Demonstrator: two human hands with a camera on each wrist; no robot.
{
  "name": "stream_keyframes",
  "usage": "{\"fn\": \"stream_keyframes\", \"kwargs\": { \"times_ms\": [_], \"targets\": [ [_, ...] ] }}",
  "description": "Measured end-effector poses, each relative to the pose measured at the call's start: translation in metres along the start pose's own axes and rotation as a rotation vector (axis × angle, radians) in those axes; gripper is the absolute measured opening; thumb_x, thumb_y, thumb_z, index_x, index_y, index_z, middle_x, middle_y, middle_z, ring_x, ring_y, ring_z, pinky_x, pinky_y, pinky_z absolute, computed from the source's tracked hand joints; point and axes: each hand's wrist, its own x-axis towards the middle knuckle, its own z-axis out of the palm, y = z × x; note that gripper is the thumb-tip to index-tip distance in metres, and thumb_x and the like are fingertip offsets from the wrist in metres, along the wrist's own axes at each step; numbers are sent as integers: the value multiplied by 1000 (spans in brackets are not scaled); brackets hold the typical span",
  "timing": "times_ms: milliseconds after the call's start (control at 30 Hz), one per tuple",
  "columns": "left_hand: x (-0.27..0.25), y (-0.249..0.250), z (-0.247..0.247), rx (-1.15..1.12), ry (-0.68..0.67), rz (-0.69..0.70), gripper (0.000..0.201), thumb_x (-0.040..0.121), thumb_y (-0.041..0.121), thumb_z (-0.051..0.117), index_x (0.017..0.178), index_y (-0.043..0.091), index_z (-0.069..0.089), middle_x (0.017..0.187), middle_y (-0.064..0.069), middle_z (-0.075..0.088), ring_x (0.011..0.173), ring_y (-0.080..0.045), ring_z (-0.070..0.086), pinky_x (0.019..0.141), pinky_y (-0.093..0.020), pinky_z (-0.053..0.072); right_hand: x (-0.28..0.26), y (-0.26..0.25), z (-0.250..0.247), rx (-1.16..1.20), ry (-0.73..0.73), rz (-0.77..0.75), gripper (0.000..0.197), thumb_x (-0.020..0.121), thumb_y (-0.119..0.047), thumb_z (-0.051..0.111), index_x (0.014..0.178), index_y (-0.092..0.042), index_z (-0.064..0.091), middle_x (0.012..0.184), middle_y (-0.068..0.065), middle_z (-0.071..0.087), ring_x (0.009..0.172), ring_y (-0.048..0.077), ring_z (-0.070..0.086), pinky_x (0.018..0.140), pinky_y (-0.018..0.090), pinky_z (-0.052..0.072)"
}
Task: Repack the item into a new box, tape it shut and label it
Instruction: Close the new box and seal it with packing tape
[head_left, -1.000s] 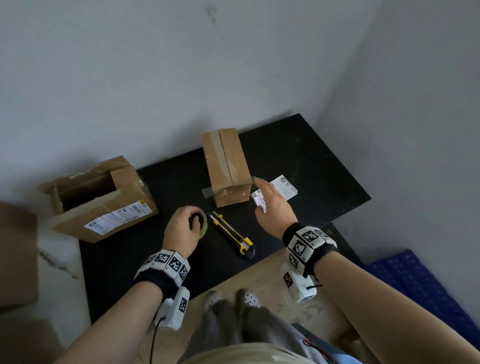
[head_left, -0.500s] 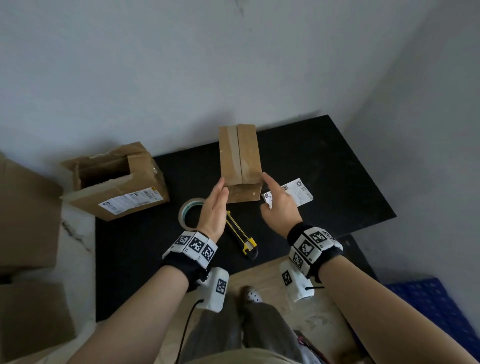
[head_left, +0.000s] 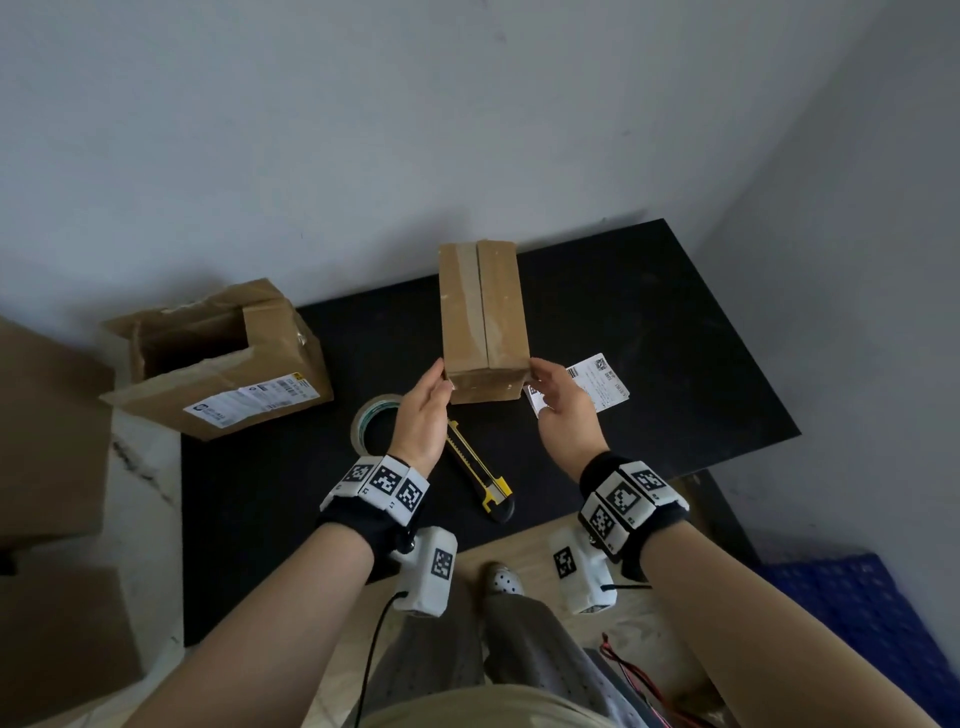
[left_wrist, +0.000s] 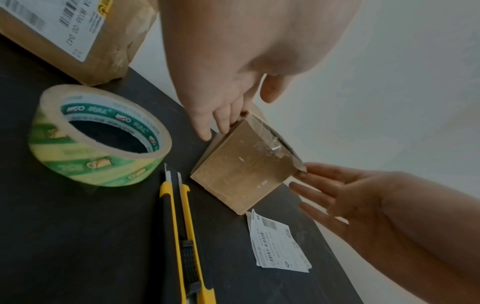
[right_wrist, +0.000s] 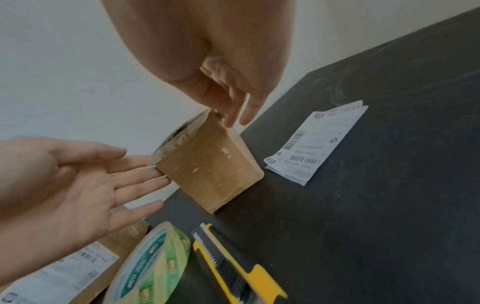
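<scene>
1. Head view: taped box (head_left: 483, 322) on the black table (head_left: 649, 322), tape strip along its top seam; left hand (head_left: 423, 415) and right hand (head_left: 563, 410) flat against its near corners, fingers straight, gripping nothing. White labels (head_left: 597, 384) just right of the box, partly hidden by the right hand. Opened old box (head_left: 223, 364) at left, bearing a printed label, text unreadable. Tape roll (head_left: 371, 423) and yellow utility knife (head_left: 480, 473) near the wrists.
2. Left wrist view: tape roll (left_wrist: 100, 136) with green-and-white core printing, brand illegible; old box (left_wrist: 78, 37) label reading "00 042" beside barcodes. Left fingertips (left_wrist: 223, 127) touching the box (left_wrist: 244, 166) edge.
3. Right wrist view: labels (right_wrist: 317, 142) showing barcodes, lying apart from the box (right_wrist: 210, 164); knife (right_wrist: 233, 265) beside the tape roll (right_wrist: 150, 265).
</scene>
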Motion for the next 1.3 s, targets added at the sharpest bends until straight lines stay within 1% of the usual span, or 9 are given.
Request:
{"fn": "stream_keyframes", "kwargs": {
  "times_ms": [67, 233, 367, 567, 833, 1000, 1133, 1200, 1300],
  "targets": [
    [8, -5, -8, 48, -13, -7, 42, 100, 16, 36, 142, 16, 36, 145, -3, 41, 135, -15, 37, 111, -31, 31, 7, 4, -7, -77, 11, 5, 61, 81, 17, 33, 132, -13, 48, 129, 5, 57, 125, 15, 49, 108, 34, 38],
    [24, -8, -32, 438, -19, 219, 54, 96, 2, 41, 140, 33, 37, 150, 4, 33, 132, -4, 34, 100, -16, 34, 26, -3, -33, -377, 35, -165, 47, 93, 1, 45, 135, -20, 50, 132, 3, 56, 124, 15, 50, 97, 17, 36],
    [33, -2, -39, 655, -136, 359, 55, 89, 3, 55, 136, 30, 45, 152, 9, 27, 135, -4, 26, 105, -20, 24, 46, -8, -41, -645, -96, -391, 46, 90, -2, 55, 133, -18, 51, 141, 6, 47, 129, 21, 46, 104, 28, 37],
    [41, -5, -39, 644, -74, 447, 47, 83, 6, 65, 127, 20, 55, 148, 2, 36, 135, -12, 35, 110, -26, 22, 57, -8, -39, -680, -122, -528, 39, 86, -6, 62, 124, -12, 60, 139, 12, 48, 121, 25, 54, 99, 34, 44],
    [45, -11, -36, 562, -61, 452, 44, 81, 7, 68, 123, 17, 59, 146, -1, 40, 130, -13, 44, 107, -20, 29, 57, -2, -33, -624, -100, -512, 42, 82, -8, 68, 124, -10, 60, 134, 9, 55, 115, 20, 58, 94, 19, 39],
    [44, -12, -30, 526, -46, 435, 41, 82, 9, 68, 122, 14, 60, 145, -3, 41, 130, -5, 37, 104, -11, 27, 49, 2, -25, -547, -37, -448, 46, 80, -5, 70, 125, -8, 59, 128, 10, 59, 115, 23, 59, 97, 31, 47],
    [42, -8, -35, 589, -120, 381, 52, 82, -7, 59, 126, 20, 56, 149, 2, 35, 131, -10, 39, 102, -14, 33, 48, -12, -34, -615, -134, -383, 51, 83, 12, 52, 129, -8, 54, 136, 9, 53, 124, 22, 52, 100, 19, 37],
    [42, -4, -36, 568, -148, 351, 48, 84, -4, 56, 126, 22, 57, 149, 3, 34, 126, -6, 43, 95, -11, 39, 48, -20, -38, -601, -168, -344, 43, 88, 1, 52, 130, -9, 54, 137, 6, 52, 120, 19, 54, 96, 18, 39],
    [42, -1, -35, 561, -146, 347, 36, 88, 18, 61, 124, 19, 59, 148, 0, 37, 130, -14, 43, 104, -33, 43, 49, -28, -40, -619, -214, -294, 40, 93, -24, 56, 131, -11, 53, 137, 2, 52, 114, 15, 57, 94, 19, 41]
  ]
}}
